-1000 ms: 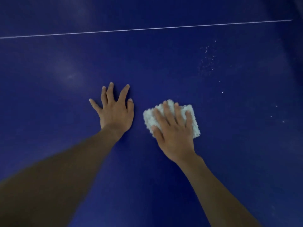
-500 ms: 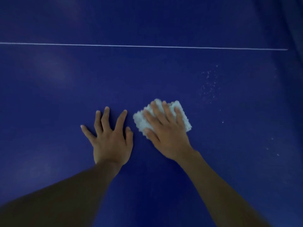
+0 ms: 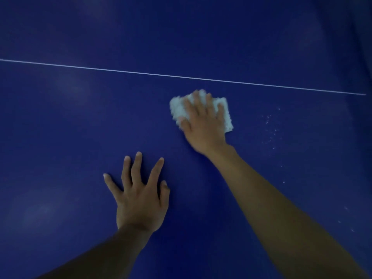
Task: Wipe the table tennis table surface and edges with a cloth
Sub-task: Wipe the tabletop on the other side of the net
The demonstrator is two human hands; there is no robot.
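Observation:
The dark blue table tennis table [image 3: 60, 127] fills the head view. A folded white cloth [image 3: 177, 108] lies flat on it, a little below the thin white line [image 3: 141, 73]. My right hand [image 3: 203, 125] presses on the cloth with straight, spread fingers and covers its middle. My left hand [image 3: 141, 200] rests flat on the bare surface, nearer to me and to the left of the cloth, fingers spread, holding nothing.
Small white specks [image 3: 270, 129] dot the surface to the right of the cloth, with a few more [image 3: 345, 216] near the right side. A darker strip [image 3: 362, 47] runs along the right, where the white line ends.
My right hand has pushed the cloth away from me, toward the white line and to the right. My left hand has stayed flat on the table. The camera view has shifted.

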